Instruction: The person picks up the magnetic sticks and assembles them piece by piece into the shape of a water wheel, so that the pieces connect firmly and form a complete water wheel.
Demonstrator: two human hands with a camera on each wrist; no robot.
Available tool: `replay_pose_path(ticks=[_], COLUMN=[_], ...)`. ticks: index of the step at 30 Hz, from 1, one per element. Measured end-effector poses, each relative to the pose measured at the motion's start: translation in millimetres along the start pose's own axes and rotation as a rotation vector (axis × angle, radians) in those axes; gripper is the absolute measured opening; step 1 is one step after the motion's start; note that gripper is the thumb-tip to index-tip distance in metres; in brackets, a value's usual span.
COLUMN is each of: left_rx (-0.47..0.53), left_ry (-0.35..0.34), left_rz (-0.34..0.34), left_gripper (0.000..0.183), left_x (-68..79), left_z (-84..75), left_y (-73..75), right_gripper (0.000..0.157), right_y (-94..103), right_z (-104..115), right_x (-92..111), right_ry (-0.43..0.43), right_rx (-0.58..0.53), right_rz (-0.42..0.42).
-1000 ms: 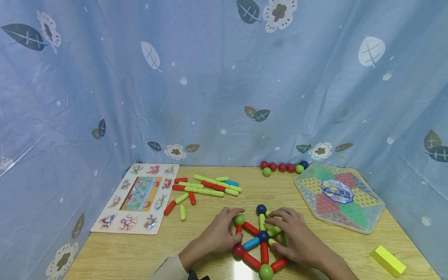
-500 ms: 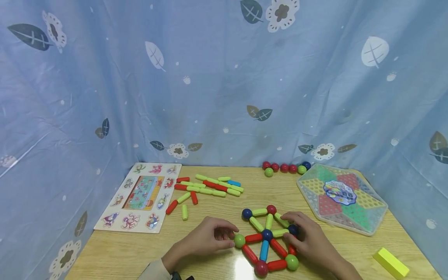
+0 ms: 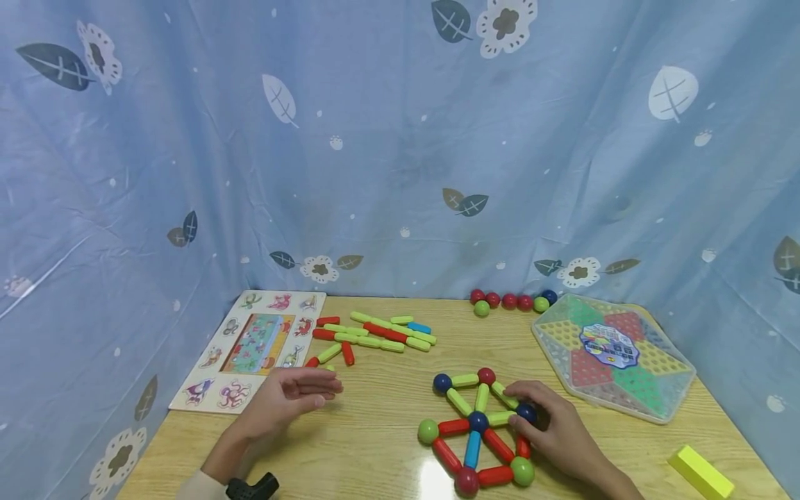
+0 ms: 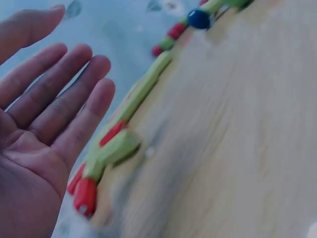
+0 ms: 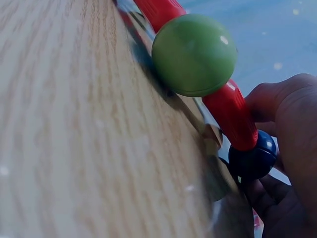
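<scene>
A flat wheel of magnetic rods and balls lies on the table, its dark blue hub ball (image 3: 478, 421) joined by yellow-green rods, red rods and a blue rod (image 3: 472, 450). My right hand (image 3: 553, 427) grips the dark blue ball (image 5: 252, 156) at the wheel's right corner, thumb and fingers on either side. Next to that ball are a red rod (image 5: 230, 116) and a green ball (image 5: 194, 54). My left hand (image 3: 284, 399) hovers over the table left of the wheel, fingers extended and palm bare. Loose rods (image 3: 369, 342) lie just beyond it.
A sea-animal puzzle board (image 3: 206, 399) lies at the left. Several spare balls (image 3: 509, 301) line the back edge. A hexagonal Chinese checkers board (image 3: 578, 385) sits at the right, and a yellow block (image 3: 700, 472) lies near the right front.
The wheel has turned clockwise under my hands. My left hand has let go of its green ball and moved left toward the loose rods. The right hand stays at the wheel's right side.
</scene>
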State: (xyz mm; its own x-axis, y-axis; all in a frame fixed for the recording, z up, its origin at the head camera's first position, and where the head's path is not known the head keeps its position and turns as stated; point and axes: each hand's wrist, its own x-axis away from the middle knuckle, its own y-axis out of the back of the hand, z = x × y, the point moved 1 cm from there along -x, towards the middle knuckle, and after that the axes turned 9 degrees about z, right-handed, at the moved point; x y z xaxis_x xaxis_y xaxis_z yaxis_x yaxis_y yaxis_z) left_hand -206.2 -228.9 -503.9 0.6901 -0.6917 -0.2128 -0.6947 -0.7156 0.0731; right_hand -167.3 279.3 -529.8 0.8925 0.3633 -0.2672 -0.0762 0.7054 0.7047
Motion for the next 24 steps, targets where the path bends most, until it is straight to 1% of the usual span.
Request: replay_pose_path(ticks=[3, 5, 8, 10, 11, 13, 14, 16, 19, 22, 23, 24], left_rx=[-0.133, -0.226, -0.405, -0.537, -0.618, -0.755, -0.819, -0.917, -0.993, -0.990, -0.962, -0.912], left_ry=[0.073, 0.138, 0.212, 0.238, 0.245, 0.263, 0.274, 0.310, 0.381, 0.417, 0.416, 0.408], left_rz=[-0.104, -0.191, -0.323, -0.406, -0.441, -0.490, -0.505, -0.503, -0.458, -0.426, -0.422, -0.414], left_gripper=[0.045, 0.045, 0.038, 0.031, 0.027, 0.023, 0.022, 0.022, 0.024, 0.030, 0.032, 0.034], left_x=[6.5, 5.5, -3.1, -11.2, -15.5, -23.7, -27.5, -34.5, -42.8, -49.4, -51.9, -54.6], left_z=[-1.3, -0.1, 4.3, 8.0, 9.6, 12.6, 13.3, 14.0, 12.7, 10.4, 9.8, 9.3], left_y=[10.6, 12.5, 9.7, 5.5, 3.0, -2.2, -4.9, -10.4, -19.1, -30.3, -34.9, -40.4], right_gripper=[0.038, 0.037, 0.037, 0.037, 0.036, 0.036, 0.035, 0.035, 0.035, 0.035, 0.035, 0.035], right_y=[-0.6, -1.0, -1.3, -1.4, -1.4, -1.5, -1.5, -1.8, -2.1, -2.3, -2.2, -2.1], right_z=[-0.8, -1.2, -1.6, -1.9, -2.0, -2.3, -2.4, -2.6, -2.5, -2.5, -2.6, -2.7], right_x=[-0.1, -0.1, -0.2, -0.4, -0.5, -0.6, -0.7, -0.7, -0.5, -0.2, -0.1, 0.0], right_ry=[0.009, 0.012, 0.010, 0.011, 0.012, 0.017, 0.020, 0.024, 0.023, 0.017, 0.015, 0.014], right_rx=[-0.015, -0.021, -0.024, -0.027, -0.030, -0.033, -0.033, -0.033, -0.030, -0.029, -0.029, -0.030], right_rz=[-0.001, -0.001, -0.003, -0.003, -0.004, -0.003, -0.003, -0.003, -0.005, -0.006, -0.005, -0.005])
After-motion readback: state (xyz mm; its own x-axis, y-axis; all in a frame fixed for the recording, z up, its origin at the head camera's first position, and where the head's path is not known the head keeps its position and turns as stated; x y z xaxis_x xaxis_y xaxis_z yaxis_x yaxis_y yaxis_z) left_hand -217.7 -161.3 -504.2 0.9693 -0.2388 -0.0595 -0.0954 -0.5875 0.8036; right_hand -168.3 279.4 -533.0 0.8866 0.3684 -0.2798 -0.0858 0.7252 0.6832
